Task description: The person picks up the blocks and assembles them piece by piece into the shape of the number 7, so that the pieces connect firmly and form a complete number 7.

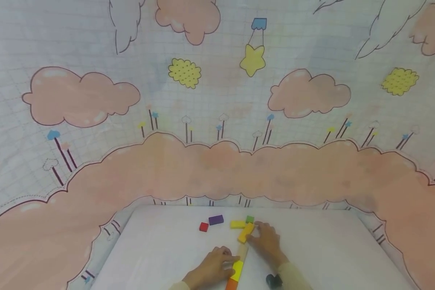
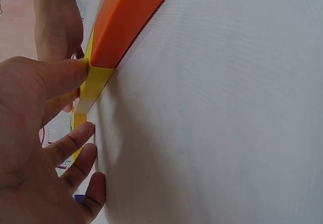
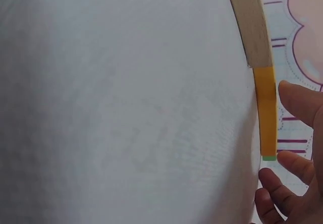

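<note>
A line of blocks runs away from the person in the head view: an orange block (image 1: 232, 284), a yellow block (image 1: 237, 270), a plain wooden block (image 1: 243, 252) and an amber block (image 1: 246, 233). My left hand (image 1: 212, 266) touches the yellow block with thumb and index fingertips, its other fingers spread loosely, as the left wrist view shows. Beside the amber block is my right hand (image 1: 267, 241), thumb and fingers spread along its right side. In the right wrist view, that thumb stands a little off the amber block (image 3: 266, 110).
Beyond the line's far end sit a green block (image 1: 249, 219) and another yellow block (image 1: 237, 224). A purple block (image 1: 216, 220) and a red block (image 1: 204, 227) lie left of them on the white table (image 1: 148, 249). Behind is a cloud-patterned backdrop (image 1: 217, 169).
</note>
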Available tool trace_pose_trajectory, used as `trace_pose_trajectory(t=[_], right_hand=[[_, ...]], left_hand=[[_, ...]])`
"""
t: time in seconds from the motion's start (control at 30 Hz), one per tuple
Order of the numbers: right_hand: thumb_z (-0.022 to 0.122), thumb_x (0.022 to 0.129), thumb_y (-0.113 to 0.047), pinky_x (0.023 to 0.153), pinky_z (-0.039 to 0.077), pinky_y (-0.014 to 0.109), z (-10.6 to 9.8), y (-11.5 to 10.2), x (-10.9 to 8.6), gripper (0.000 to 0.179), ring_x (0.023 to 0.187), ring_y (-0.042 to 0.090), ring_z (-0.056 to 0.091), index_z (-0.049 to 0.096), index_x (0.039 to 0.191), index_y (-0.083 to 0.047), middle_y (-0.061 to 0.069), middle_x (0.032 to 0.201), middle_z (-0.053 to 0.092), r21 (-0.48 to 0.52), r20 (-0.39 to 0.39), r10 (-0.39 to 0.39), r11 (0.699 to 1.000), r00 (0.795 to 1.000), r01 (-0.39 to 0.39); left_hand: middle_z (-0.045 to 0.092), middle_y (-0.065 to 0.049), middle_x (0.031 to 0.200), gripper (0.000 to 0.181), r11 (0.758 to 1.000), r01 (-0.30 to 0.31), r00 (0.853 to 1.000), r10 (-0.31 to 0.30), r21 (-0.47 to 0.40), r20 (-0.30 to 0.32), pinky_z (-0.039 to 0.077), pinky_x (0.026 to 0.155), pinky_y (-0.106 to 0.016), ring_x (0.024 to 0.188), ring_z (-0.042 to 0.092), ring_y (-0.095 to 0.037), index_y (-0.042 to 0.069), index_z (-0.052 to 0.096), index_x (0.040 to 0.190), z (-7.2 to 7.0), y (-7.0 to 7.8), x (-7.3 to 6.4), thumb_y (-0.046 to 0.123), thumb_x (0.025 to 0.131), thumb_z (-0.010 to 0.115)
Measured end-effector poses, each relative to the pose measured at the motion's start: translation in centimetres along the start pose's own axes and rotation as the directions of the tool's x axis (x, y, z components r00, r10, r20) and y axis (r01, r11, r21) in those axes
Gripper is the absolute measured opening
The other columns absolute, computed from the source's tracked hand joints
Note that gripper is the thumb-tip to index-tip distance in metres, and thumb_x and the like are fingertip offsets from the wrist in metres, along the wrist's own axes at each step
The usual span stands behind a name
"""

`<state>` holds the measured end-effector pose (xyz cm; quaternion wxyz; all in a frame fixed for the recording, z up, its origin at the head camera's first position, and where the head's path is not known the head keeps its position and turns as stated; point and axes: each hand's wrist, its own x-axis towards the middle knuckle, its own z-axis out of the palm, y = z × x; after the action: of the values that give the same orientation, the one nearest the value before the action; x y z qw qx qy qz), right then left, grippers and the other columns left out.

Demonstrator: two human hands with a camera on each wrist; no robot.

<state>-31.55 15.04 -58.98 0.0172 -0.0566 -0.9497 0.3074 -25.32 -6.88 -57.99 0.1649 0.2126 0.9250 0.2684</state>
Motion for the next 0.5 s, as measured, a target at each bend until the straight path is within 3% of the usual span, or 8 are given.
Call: trace_pose_trajectory(t=[0.5], right_hand=[[0.072, 0.083, -0.049, 0.11, 0.026, 0.068, -0.06, 0.12, 0.13, 0.062, 0.13, 0.034, 0.047, 0.057, 0.133, -0.015, 0.011, 0.136, 0.057, 0.003, -0.008, 0.011, 1.0, 1.0, -0.011]], left_hand=[[0.057, 0.015, 0.113, 0.039, 1.0, -0.002, 1.0, 0.002, -0.019, 0.005, 0.049, 0.088, -0.034, 0.098, 0.047, -0.007, 0.045, 0.063, 0.126, -0.17, 0.36, 0.16, 0.036, 0.089, 0.071]])
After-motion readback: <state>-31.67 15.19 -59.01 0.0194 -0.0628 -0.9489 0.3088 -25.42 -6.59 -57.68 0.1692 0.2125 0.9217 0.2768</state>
